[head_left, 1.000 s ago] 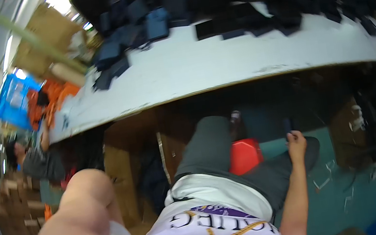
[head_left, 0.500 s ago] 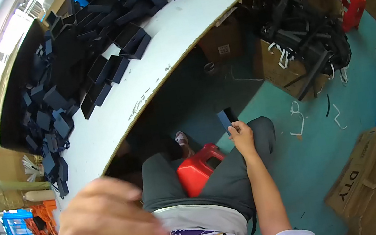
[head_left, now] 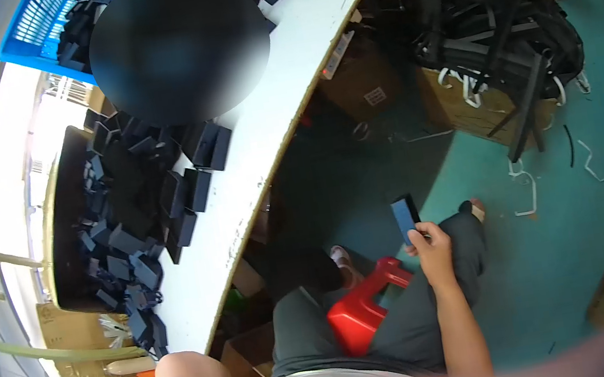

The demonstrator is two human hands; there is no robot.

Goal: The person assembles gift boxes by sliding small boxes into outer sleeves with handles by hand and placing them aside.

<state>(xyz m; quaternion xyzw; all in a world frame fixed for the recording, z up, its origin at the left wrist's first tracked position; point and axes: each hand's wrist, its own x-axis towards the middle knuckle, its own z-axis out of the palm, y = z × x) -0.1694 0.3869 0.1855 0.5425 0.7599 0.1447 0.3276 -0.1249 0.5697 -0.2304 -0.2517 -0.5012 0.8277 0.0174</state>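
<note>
My right hand (head_left: 430,245) is closed around the near end of a small dark blue box (head_left: 404,217), held upright above my right thigh. Thumb and fingers press on its sides. My left hand (head_left: 189,374) looms very close to the camera at the lower left. It is smeared and its fingers cannot be made out. A blurred, skin-toned band stretches across the bottom of the view. To the left, several dark open boxes (head_left: 196,191) stand in a stack on the white table (head_left: 238,206).
A large black-lined carton (head_left: 67,249) full of small dark boxes adjoins the table. A dark blurred oval (head_left: 181,46) covers the upper left. Under my legs is a red stool (head_left: 359,321). Black strips fill a carton (head_left: 455,105) at right. White bent pieces (head_left: 529,188) lie on the floor.
The view has turned, so table and floor things appear shifted. My left hand has come lower and nearer the camera. The dark oval has appeared. My right hand still holds the box.
</note>
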